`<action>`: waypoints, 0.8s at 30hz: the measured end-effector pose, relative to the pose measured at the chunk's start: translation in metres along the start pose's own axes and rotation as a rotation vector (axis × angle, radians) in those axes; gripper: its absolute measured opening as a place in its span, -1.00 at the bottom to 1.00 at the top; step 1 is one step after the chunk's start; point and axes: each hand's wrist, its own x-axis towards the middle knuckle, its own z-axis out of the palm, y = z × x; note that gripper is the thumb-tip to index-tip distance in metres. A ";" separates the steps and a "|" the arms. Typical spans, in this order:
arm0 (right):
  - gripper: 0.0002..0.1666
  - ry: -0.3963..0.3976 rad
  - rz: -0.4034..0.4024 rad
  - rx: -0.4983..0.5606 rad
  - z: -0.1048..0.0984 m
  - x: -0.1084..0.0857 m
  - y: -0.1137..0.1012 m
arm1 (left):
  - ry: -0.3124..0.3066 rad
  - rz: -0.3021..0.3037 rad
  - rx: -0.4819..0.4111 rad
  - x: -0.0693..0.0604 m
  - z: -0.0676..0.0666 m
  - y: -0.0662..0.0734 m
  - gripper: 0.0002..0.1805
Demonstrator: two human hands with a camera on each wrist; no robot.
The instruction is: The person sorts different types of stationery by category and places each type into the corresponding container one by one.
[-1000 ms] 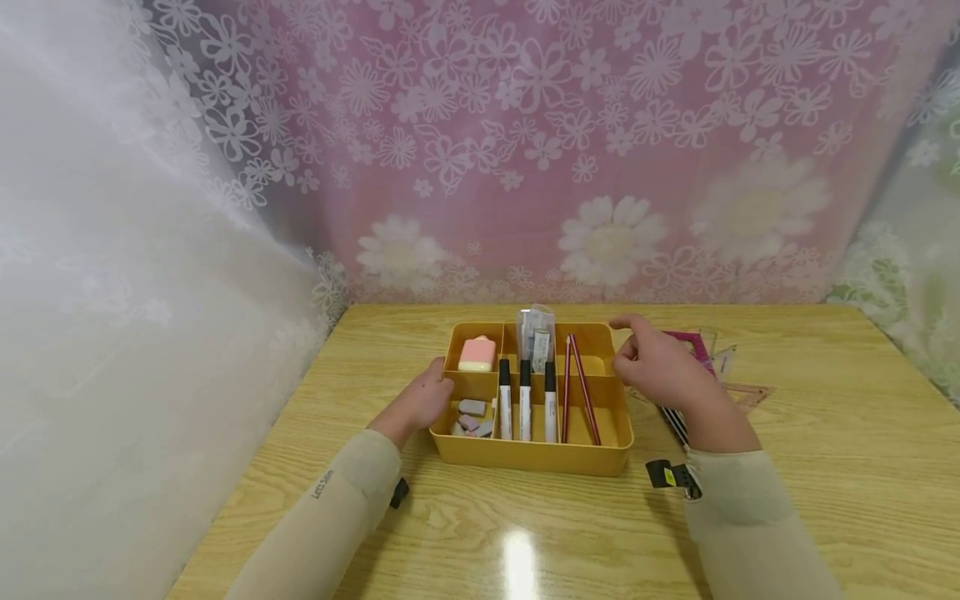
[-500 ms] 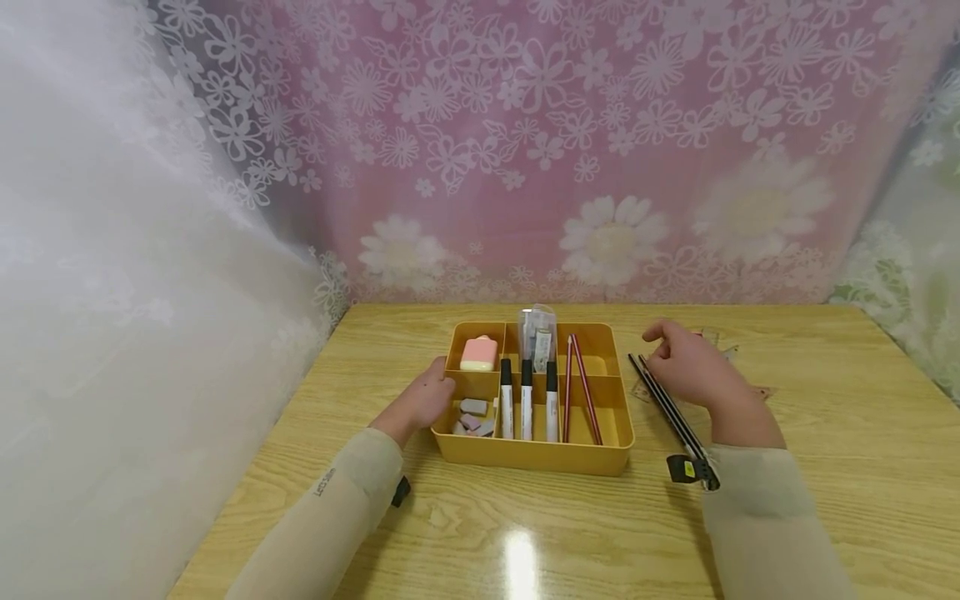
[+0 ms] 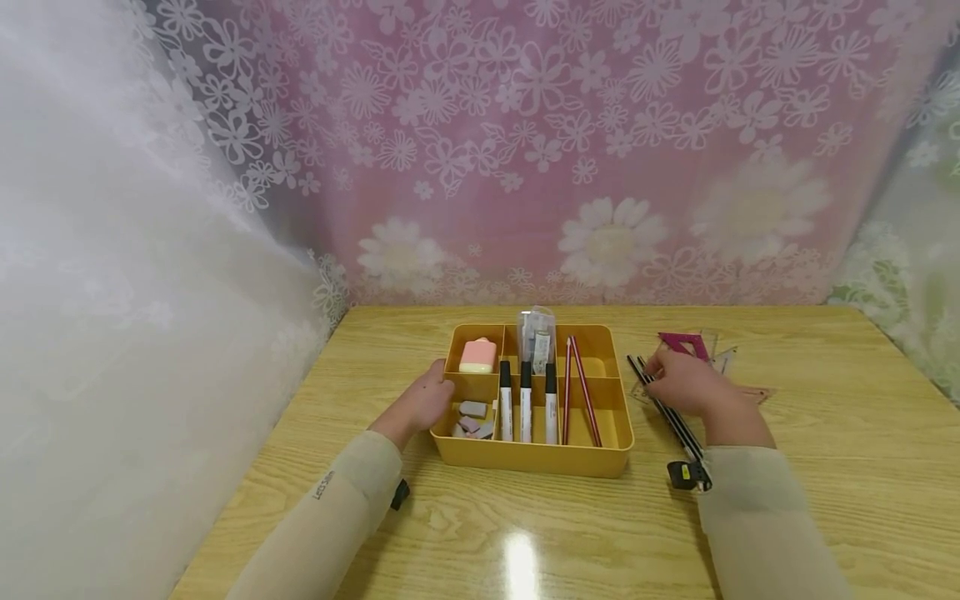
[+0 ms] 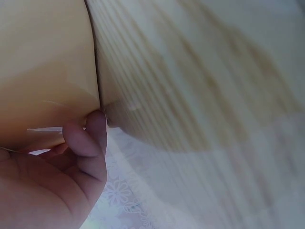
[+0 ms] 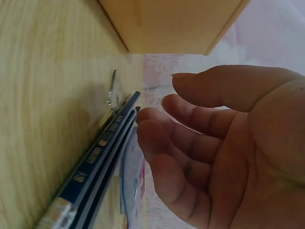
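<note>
A yellow divided organizer box (image 3: 525,458) stands on the table, and my left hand (image 3: 423,398) grips its left side. In the left wrist view, the curled fingers of that hand (image 4: 81,162) are at the box's edge. My right hand (image 3: 690,383) hovers over several dark pencils (image 3: 678,429) lying right of the box. In the right wrist view, its fingers (image 5: 167,143) are loosely bent, with the thumb apart and nothing held. Beside them run the dark blue pencils (image 5: 102,152); whether the fingertips touch them I cannot tell.
In the box are three black-capped markers (image 3: 526,408), two red pencils (image 3: 585,396), a pink-and-cream item (image 3: 477,356), eraser pieces (image 3: 472,408) and a clear case (image 3: 536,337). Set squares, one magenta (image 3: 684,342), lie beyond my right hand. A floral curtain (image 3: 480,167) hangs behind.
My right hand has moved right, away from the box's back right corner, then lowered to the dark pencils with its raised forefinger coming down. The left hand stays on the box.
</note>
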 end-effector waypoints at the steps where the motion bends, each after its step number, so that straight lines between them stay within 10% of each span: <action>1: -0.54 -0.003 0.008 -0.001 0.001 0.001 0.000 | 0.000 0.001 -0.001 0.000 0.000 0.000 -0.36; 24: -0.72 -0.077 0.005 -0.035 0.023 0.009 -0.002 | 0.000 -0.013 -0.003 -0.001 0.000 0.001 -0.34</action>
